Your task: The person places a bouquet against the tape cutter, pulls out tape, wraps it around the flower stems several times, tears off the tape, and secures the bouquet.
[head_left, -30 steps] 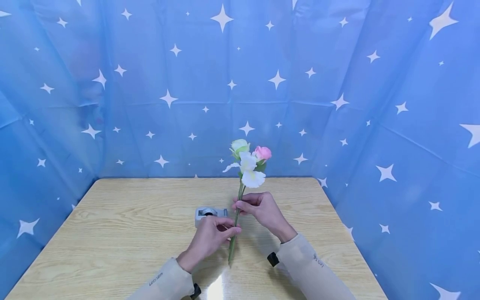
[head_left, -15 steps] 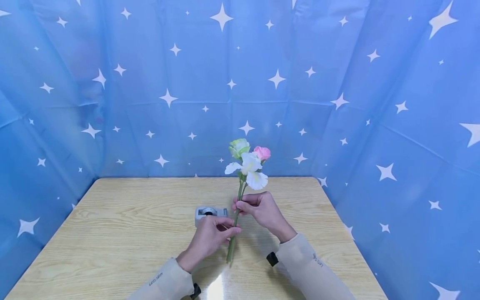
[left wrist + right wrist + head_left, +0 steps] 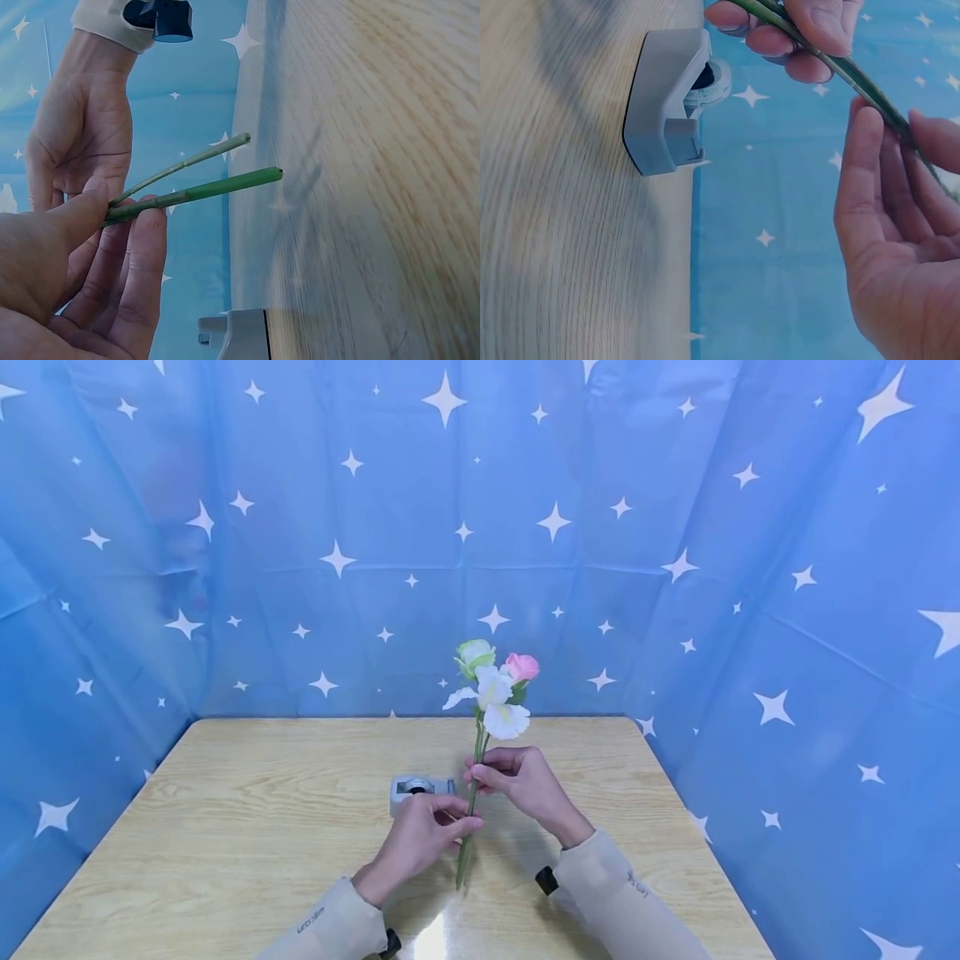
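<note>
Both hands hold a small bunch of flowers above the table, blooms pointing away. It has a white iris (image 3: 504, 720), a pink rose (image 3: 522, 667) and a pale green-white rose (image 3: 476, 655). My left hand (image 3: 420, 837) pinches the green stems (image 3: 225, 185) low down between thumb and fingers. Higher up, just under the blooms, my right hand (image 3: 531, 785) pinches the same stems. In the left wrist view the cut stem ends stick out past the fingers, spread a little apart. Beyond my left hand stands a grey tape dispenser (image 3: 664, 105) with a roll of clear tape (image 3: 714, 84).
The wood-grain table (image 3: 262, 810) reaches back to a blue curtain (image 3: 405, 510) with white stars, which also hangs along both sides. Light glares off the table near its front edge.
The bunch turns slightly in the fingers: the iris and roses twist one way and back, and the stem ends shift a little. Both hands stay almost in place.
</note>
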A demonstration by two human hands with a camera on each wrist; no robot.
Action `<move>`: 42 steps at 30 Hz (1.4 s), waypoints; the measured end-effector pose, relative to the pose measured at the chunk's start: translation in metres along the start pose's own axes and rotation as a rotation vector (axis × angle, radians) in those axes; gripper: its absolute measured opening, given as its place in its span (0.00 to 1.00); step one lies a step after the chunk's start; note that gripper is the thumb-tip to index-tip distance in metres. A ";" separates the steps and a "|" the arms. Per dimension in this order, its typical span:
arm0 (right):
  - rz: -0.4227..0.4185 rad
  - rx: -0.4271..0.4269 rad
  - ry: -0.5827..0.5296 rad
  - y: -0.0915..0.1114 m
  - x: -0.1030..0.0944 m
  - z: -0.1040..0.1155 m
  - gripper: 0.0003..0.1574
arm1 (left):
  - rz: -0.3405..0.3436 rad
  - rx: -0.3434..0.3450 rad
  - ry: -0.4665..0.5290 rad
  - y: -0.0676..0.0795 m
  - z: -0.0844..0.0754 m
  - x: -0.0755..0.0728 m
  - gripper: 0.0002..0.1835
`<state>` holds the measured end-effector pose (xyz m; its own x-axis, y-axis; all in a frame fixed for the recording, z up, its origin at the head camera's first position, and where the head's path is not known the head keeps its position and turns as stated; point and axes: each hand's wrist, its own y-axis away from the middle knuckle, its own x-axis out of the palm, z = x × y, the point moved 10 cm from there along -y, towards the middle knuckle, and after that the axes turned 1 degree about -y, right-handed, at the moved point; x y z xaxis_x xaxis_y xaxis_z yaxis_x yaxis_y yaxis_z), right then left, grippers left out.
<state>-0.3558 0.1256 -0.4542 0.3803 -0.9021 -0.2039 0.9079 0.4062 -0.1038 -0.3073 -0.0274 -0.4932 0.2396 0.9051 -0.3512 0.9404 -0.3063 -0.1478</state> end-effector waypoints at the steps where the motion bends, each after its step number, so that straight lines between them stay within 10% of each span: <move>1: 0.003 -0.003 0.004 0.000 0.000 0.000 0.16 | 0.001 0.004 -0.001 0.000 0.000 0.000 0.09; 28: -0.036 -0.017 0.072 0.004 -0.015 0.001 0.17 | 0.046 0.041 -0.033 0.002 -0.005 -0.001 0.14; 42: -0.082 0.050 0.167 0.013 -0.043 -0.017 0.19 | -0.026 0.063 -0.196 0.006 -0.006 -0.031 0.08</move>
<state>-0.3634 0.1723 -0.4635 0.2742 -0.8934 -0.3559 0.9438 0.3211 -0.0788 -0.3074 -0.0551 -0.4780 0.1581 0.8403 -0.5186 0.9272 -0.3069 -0.2147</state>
